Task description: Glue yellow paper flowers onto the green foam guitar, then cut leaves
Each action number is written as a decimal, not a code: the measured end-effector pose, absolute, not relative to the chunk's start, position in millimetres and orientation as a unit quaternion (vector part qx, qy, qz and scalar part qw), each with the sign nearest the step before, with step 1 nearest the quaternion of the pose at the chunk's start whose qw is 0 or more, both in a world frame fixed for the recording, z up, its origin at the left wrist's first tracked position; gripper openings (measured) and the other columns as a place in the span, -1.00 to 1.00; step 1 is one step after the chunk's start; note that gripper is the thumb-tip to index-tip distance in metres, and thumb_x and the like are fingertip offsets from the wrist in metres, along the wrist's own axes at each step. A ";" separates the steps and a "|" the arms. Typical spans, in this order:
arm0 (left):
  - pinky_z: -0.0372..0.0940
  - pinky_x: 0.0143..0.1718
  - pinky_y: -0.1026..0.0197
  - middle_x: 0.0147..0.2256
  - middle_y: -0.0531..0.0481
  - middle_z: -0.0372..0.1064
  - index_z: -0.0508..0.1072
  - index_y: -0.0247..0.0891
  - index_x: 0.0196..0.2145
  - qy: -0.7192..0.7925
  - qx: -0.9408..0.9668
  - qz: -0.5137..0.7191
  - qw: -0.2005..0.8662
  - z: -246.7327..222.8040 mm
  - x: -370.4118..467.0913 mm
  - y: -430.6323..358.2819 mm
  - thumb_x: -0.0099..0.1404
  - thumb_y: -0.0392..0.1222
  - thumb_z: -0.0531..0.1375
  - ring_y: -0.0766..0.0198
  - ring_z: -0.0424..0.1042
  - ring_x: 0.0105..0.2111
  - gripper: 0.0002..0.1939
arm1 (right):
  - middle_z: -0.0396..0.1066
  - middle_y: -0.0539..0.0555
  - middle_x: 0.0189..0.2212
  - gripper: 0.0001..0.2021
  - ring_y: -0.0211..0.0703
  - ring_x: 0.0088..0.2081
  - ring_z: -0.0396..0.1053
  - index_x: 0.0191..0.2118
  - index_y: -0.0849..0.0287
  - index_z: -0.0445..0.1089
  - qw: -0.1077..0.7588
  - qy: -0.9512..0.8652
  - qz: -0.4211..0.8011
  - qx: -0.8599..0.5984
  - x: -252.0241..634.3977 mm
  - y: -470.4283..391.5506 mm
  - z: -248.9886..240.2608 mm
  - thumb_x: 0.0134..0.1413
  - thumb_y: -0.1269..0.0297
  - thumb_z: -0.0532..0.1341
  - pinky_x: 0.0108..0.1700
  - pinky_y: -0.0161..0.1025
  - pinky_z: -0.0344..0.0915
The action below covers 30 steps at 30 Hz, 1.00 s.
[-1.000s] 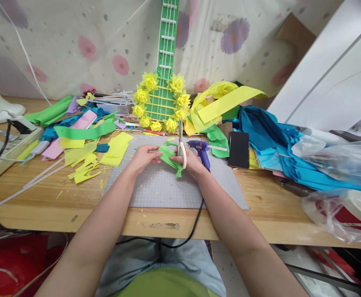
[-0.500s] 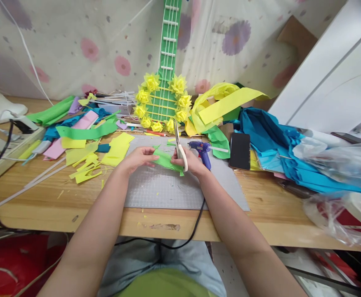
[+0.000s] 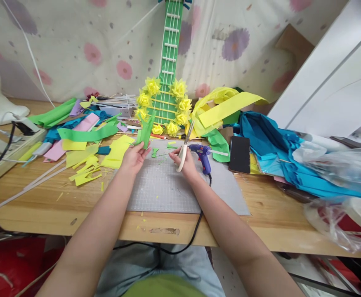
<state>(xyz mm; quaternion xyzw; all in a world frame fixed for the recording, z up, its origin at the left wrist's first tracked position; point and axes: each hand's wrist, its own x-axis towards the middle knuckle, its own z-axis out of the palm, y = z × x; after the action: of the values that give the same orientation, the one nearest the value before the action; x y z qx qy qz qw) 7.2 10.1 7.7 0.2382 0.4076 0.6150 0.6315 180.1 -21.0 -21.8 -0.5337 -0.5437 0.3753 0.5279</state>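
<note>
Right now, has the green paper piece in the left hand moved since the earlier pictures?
Yes. Against the grey gridded mat, the green paper piece moved left and up in view, now overlapping the mat's far edge.

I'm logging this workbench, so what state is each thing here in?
Green paper: raised in the left hand, forked on top.
Scissors: in the right hand; blades open or closed, unclear.
Glue gun: lying on the mat, white stick protruding.
Cutting mat: flat, scraps on it.
Phone: lying flat, screen dark.
Green guitar: upright, strung, bearing yellow flowers.
Blue material: crumpled.
</note>
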 end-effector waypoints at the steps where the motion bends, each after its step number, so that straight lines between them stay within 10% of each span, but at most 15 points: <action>1: 0.36 -0.22 0.29 -0.39 0.00 0.46 0.40 -0.33 -0.44 0.397 0.231 0.606 0.649 6.5 13.4 7.4 0.12 -0.43 0.13 0.39 0.46 -0.32 -0.91 | 0.31 0.02 -0.36 -0.66 -0.22 -0.34 0.26 -0.37 0.13 0.17 0.530 -0.548 0.374 -0.528 176.6 -22.0 -23.4 -0.18 0.02 0.26 -0.25 -0.20 0.21; 30: 0.32 -0.54 0.29 -0.47 -0.04 0.44 0.43 -0.32 -0.35 0.436 0.481 0.332 0.684 -5.1 25.8 -6.9 -0.15 -0.30 0.36 0.31 0.43 -0.53 -0.67 | 0.25 -0.04 -0.43 -0.62 -0.26 -0.43 0.21 -0.26 0.17 0.18 0.500 -0.567 0.455 -0.471 194.3 -18.8 -14.4 -0.31 0.16 0.18 -0.38 -0.26 0.20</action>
<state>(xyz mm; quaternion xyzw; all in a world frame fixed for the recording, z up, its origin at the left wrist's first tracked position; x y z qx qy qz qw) 25.8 -6.9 -5.1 0.4810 0.4358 0.3324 0.6843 194.3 -18.8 -14.4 -0.4710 -0.5667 0.4554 0.4996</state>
